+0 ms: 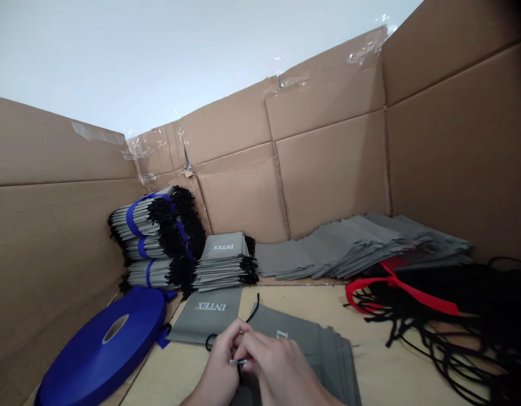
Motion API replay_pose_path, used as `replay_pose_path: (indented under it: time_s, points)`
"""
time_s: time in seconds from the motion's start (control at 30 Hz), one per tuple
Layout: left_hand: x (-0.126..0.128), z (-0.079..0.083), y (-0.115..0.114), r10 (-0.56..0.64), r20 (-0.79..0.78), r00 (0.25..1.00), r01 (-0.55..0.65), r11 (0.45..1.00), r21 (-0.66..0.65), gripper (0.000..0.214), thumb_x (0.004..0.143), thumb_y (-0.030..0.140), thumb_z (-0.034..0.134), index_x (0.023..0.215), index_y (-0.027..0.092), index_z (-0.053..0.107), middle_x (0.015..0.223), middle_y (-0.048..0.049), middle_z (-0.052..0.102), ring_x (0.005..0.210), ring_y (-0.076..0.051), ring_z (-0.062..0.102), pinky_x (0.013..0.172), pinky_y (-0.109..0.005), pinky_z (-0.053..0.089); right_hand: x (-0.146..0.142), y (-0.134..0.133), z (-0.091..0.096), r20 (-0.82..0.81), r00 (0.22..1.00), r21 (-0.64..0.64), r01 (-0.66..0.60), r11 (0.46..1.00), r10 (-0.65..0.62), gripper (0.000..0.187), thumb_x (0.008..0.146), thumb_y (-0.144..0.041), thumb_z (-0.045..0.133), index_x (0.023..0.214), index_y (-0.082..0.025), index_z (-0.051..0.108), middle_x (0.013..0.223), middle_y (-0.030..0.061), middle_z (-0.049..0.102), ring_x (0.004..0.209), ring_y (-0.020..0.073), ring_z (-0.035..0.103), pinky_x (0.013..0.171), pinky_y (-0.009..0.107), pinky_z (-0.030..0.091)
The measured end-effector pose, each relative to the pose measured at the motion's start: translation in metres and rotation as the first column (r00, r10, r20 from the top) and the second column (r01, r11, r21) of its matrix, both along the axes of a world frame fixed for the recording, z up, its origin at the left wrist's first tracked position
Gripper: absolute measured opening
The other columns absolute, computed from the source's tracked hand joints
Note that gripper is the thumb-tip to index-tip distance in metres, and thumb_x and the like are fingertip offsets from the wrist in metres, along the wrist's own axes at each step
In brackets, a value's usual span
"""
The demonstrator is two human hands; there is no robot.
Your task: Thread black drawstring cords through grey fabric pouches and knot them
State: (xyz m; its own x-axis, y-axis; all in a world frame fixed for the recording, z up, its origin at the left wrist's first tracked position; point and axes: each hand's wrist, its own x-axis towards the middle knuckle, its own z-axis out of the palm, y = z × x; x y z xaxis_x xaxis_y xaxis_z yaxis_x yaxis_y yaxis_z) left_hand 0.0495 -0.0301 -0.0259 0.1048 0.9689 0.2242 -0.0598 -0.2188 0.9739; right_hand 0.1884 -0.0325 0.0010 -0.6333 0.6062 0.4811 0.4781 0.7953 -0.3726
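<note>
Near centre: left hand (220, 365), right hand (282, 367) together, fingers of both pinched on metal pin (237, 362) with black cord (255, 309); low over grey pouch (315, 339), probably for steadiness.

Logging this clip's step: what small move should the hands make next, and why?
Probably push the small metal pin, pinched between the left hand and right hand, into the top edge of the grey pouch: a black cord loops out from the fingers, and the pouch lies right beneath both hands.
</note>
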Motion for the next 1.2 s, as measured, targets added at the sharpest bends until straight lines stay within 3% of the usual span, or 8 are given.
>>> replay_pose_path:
  time_s: [0.2,0.4,0.6,0.8,0.93,1.03,1.2]
  points:
    - [-0.001,-0.001,-0.003,-0.032,-0.075,0.997,0.034,0.999,0.023,0.023,0.052,0.014,0.052,0.074,0.016,0.049,0.055,0.0068,0.032,0.054,-0.008,0.027,0.049,-0.018,0.022,-0.002,0.003,-0.007,0.021,1.0,0.05,-0.007,0.999,0.006,0.025,0.061,-0.007,0.047,0.08,-0.02,0.057,0.076,0.0002,0.068,0.061,0.0161,0.064,0.051,0.022,0.037]
    - [-0.002,-0.002,-0.004,0.003,-0.187,0.982,0.011,0.997,0.074,0.023,0.052,0.011,0.046,0.074,0.015,0.051,0.062,0.0023,0.044,0.06,-0.011,0.037,0.054,-0.02,0.029,0.0,0.003,-0.007,0.12,0.993,0.211,-0.014,0.977,-0.012,0.023,0.065,-0.011,0.048,0.083,-0.02,0.058,0.077,0.0016,0.069,0.059,0.0168,0.062,0.048,0.024,0.036]
    - [-0.008,-0.01,0.0,0.004,-0.284,0.959,0.042,0.987,0.155,0.026,0.057,0.008,0.041,0.078,0.015,0.054,0.068,-0.0003,0.05,0.065,-0.014,0.044,0.061,-0.021,0.033,0.0,0.007,-0.014,0.146,0.989,0.442,-0.079,0.894,0.015,0.015,0.07,-0.014,0.05,0.082,-0.02,0.057,0.072,0.0013,0.069,0.053,0.0162,0.06,0.041,0.025,0.03]
    - [-0.008,-0.005,-0.004,0.003,-0.354,0.935,0.063,0.982,0.176,0.024,0.058,0.007,0.042,0.077,0.015,0.054,0.063,0.001,0.046,0.062,-0.012,0.041,0.058,-0.021,0.031,0.001,0.01,-0.021,0.107,0.994,0.583,-0.07,0.809,0.009,0.011,0.074,-0.012,0.046,0.076,-0.019,0.055,0.069,0.0014,0.068,0.049,0.0146,0.057,0.04,0.025,0.031]
    - [-0.006,-0.007,-0.003,-0.018,-0.294,0.956,0.065,0.987,0.149,0.019,0.06,0.008,0.046,0.076,0.015,0.052,0.064,0.0016,0.045,0.061,-0.011,0.039,0.057,-0.02,0.031,0.002,0.009,-0.017,0.129,0.991,0.566,-0.092,0.819,0.023,0.012,0.074,-0.012,0.047,0.079,-0.019,0.056,0.072,0.0018,0.069,0.051,0.0149,0.058,0.04,0.025,0.031]
    - [-0.005,-0.01,0.003,-0.017,-0.163,0.986,0.033,0.995,0.09,0.006,0.069,0.017,0.052,0.074,0.016,0.049,0.061,0.003,0.042,0.056,-0.009,0.037,0.052,-0.019,0.028,0.001,0.005,-0.012,0.161,0.987,0.517,-0.105,0.85,0.024,0.017,0.074,-0.012,0.049,0.087,-0.019,0.057,0.08,0.0025,0.07,0.055,0.0152,0.06,0.04,0.025,0.031]
    - [-0.004,-0.002,0.006,0.052,-0.052,0.997,-0.052,0.999,0.014,0.031,0.076,0.044,0.06,0.077,0.017,0.045,0.054,0.0064,0.037,0.047,-0.006,0.029,0.044,-0.017,0.02,-0.007,-0.008,-0.01,0.164,0.986,0.539,-0.082,0.838,-0.009,0.01,0.08,-0.02,0.051,0.086,-0.017,0.057,0.07,0.0015,0.068,0.045,0.0155,0.058,0.034,0.029,0.022]
